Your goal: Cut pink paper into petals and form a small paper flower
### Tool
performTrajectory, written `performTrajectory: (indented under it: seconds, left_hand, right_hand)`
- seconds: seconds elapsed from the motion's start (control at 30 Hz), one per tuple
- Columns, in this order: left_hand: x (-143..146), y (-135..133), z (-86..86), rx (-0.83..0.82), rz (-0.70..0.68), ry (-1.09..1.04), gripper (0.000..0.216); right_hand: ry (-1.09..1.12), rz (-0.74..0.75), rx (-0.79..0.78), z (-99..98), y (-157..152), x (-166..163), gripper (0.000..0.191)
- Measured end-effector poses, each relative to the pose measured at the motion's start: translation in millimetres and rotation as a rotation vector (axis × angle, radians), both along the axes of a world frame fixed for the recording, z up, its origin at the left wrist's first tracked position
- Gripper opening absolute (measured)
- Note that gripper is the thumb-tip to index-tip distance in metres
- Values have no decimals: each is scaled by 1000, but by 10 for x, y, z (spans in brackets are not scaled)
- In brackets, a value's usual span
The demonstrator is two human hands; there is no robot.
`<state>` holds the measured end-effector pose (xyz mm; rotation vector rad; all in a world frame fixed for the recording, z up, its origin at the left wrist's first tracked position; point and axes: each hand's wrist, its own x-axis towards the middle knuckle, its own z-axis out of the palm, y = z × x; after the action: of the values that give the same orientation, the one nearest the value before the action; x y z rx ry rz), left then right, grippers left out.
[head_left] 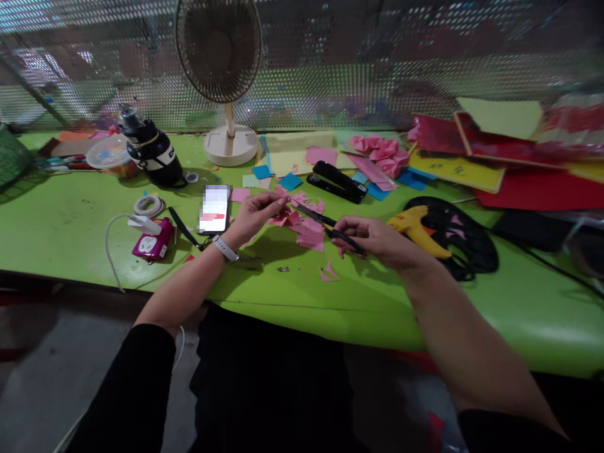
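Note:
My right hand is closed around the black handles of a pair of scissors, whose blades point left toward my other hand. My left hand, with a white watch at the wrist, pinches a small piece of pink paper at the blade tips. Pink paper scraps lie on the green table under and between both hands, and a few more sit nearer the front edge.
A phone, tape roll, pink charger, black bottle and a fan stand left and behind. A black stapler, yellow glue gun, pink paper flowers and coloured card sheets lie right.

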<state>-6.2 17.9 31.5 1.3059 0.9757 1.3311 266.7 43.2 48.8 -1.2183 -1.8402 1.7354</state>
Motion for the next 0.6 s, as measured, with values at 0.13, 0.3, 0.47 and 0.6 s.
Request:
performTrajectory:
  seconds: [0.13,0.3,0.47,0.6]
  left_hand:
    - [2,-2,-2,-7,-1,-2,29]
    - [0,-1,-5,0,-6,-11,35]
    - [-4,-3,10,5,-17,-16,39]
    - [-3,-6,13,-4,-15,-17,39]
  right_hand:
    - [9,6,1,21,-7,-11,62]
    - [12,15,8,22,-10,-16,61]
    - [16,3,11,-1,-4,-3,61]
    - [16,8,9,-5,0,-5,61]
